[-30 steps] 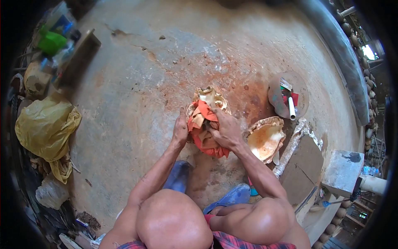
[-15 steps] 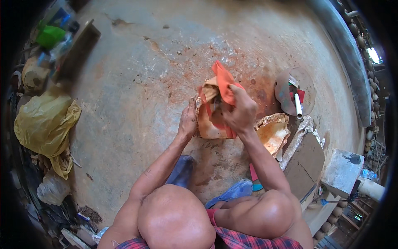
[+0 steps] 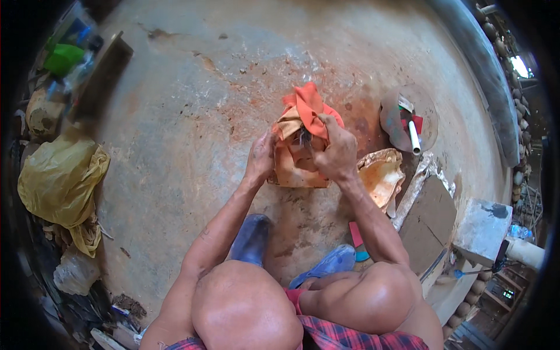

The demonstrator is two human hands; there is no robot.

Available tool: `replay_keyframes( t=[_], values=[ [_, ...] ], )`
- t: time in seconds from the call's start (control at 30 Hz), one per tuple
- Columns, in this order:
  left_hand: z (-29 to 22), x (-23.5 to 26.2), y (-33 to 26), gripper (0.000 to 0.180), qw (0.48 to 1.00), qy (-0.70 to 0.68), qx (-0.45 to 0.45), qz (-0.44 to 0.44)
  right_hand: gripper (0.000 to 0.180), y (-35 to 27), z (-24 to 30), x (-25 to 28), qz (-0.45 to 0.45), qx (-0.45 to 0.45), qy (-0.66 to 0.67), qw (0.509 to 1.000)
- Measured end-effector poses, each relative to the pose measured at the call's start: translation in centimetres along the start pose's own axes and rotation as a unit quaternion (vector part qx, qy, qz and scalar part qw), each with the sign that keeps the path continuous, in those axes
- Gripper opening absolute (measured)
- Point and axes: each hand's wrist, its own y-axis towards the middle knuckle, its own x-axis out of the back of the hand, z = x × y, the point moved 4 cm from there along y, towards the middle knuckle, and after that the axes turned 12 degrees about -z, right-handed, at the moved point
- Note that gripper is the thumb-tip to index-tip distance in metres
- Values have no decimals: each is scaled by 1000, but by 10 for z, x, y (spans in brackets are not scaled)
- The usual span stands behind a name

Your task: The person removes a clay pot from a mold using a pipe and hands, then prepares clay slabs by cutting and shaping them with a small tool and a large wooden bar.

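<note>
Between my hands on the floor stands a tan, orange-stained hollow piece (image 3: 287, 177) that looks like a mould half; its upper part is covered. An orange cloth (image 3: 310, 104) lies bunched over its top, with a lighter tan fold (image 3: 289, 124) at the left. My left hand (image 3: 261, 156) grips the piece's left side, fingers partly hidden behind it. The fingers of my right hand (image 3: 339, 150) are closed on the cloth's right edge, against the piece. Something dark shows in the gap under the cloth, too small to name.
Close by on the right lie a similar stained shell (image 3: 380, 179), a round dish (image 3: 430, 119) holding a white tube (image 3: 414, 139), a grey clay slab (image 3: 429, 219) and a pale block (image 3: 482, 233). A yellow plastic bag (image 3: 58, 181) sits far left. Blue footwear (image 3: 249, 240) is beneath me.
The orange cloth has gone from a raised, pulled-up fold to a bunch spread across the top. My right hand has shifted slightly left and up with it; my left hand still grips the side.
</note>
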Motion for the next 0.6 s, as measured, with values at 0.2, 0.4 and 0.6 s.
replay_keyframes(
  t=[0.2,0.4,0.6],
  values=[
    [1,0,1,59,984,-147,91,41,56,-25,9,0,170,-13,18,985],
    [22,-5,10,47,997,-20,-33,65,54,-50,-1,10,206,-48,12,977],
    [18,-9,12,42,998,-57,9,9,55,-48,18,104,41,-6,47,998]
  ],
)
